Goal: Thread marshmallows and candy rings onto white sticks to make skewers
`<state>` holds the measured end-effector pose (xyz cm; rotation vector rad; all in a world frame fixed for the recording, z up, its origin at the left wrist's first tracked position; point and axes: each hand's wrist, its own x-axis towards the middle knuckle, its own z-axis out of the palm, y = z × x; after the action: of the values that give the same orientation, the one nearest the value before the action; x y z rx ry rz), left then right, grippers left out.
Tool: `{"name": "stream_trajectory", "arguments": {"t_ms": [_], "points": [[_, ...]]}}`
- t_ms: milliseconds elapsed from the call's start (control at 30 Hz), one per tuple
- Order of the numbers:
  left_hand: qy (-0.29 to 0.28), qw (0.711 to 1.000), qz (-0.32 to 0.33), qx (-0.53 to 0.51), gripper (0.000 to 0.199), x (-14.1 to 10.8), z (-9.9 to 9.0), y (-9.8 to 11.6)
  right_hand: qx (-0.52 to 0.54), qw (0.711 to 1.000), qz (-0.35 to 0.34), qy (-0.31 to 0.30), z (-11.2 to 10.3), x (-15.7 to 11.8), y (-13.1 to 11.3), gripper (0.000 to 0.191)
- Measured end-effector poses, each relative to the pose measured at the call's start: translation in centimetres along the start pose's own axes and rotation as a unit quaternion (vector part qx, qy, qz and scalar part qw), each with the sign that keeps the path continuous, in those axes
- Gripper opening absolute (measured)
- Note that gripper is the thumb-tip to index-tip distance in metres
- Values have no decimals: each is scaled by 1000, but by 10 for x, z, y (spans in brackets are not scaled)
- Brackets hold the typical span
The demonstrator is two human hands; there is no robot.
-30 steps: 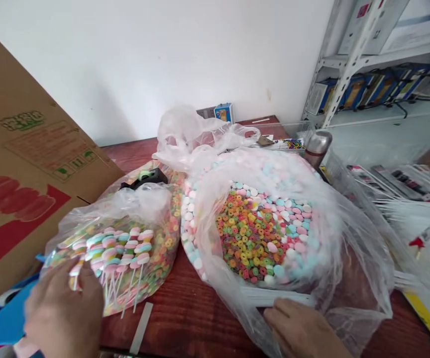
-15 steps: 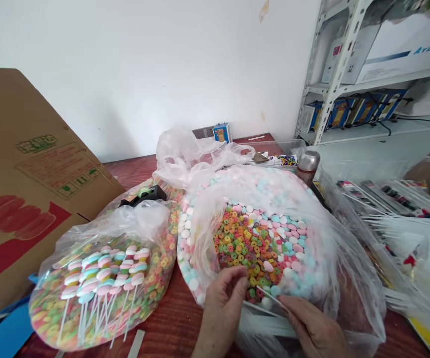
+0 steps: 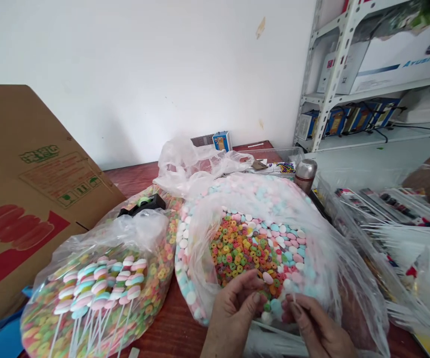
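Note:
My left hand [image 3: 235,311] is curled at the front of an open clear bag of candy, thumb close to the fingertips; anything between them is too small to make out. Beside it, my right hand [image 3: 317,320] pinches a thin white stick [image 3: 293,297], mostly hidden by the fingers. In the bag lie colourful ring candies [image 3: 237,243] next to pastel pink, blue and white marshmallows [image 3: 293,243]. To the left, several finished skewers [image 3: 101,283] of stacked marshmallows and rings on white sticks rest on a clear bag of ring candies [image 3: 155,293].
A cardboard box [image 3: 24,199] stands at the left. A black tape dispenser [image 3: 144,204] sits on the ring-candy bag. Behind are a crumpled plastic bag [image 3: 185,159] and a metal flask [image 3: 305,174]. Clear bins with white sticks [image 3: 397,253] are at the right, below a metal shelf [image 3: 325,114].
My right hand has turned, so the white stick that lay slanted towards the left hand is now mostly hidden. Both hands have shifted slightly right, and the camera view has tilted a little.

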<state>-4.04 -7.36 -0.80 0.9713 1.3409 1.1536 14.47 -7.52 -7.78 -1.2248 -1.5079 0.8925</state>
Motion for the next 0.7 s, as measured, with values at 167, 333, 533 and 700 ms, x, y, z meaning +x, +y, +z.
{"name": "stream_trajectory", "arguments": {"t_ms": [167,333,533,700], "points": [[-27,904,229,359,28,31,7,0,31,996,80,13,-19,39,2,34],[-60,782,322,531,28,56,19,-27,-169,985,47,2,-42,72,8,30],[-19,856,308,416,19,45,19,-30,-325,943,35,-67,-45,86,11,27],[16,978,123,169,17,37,22,-26,-365,927,33,-82,-31,107,7,29]]}}
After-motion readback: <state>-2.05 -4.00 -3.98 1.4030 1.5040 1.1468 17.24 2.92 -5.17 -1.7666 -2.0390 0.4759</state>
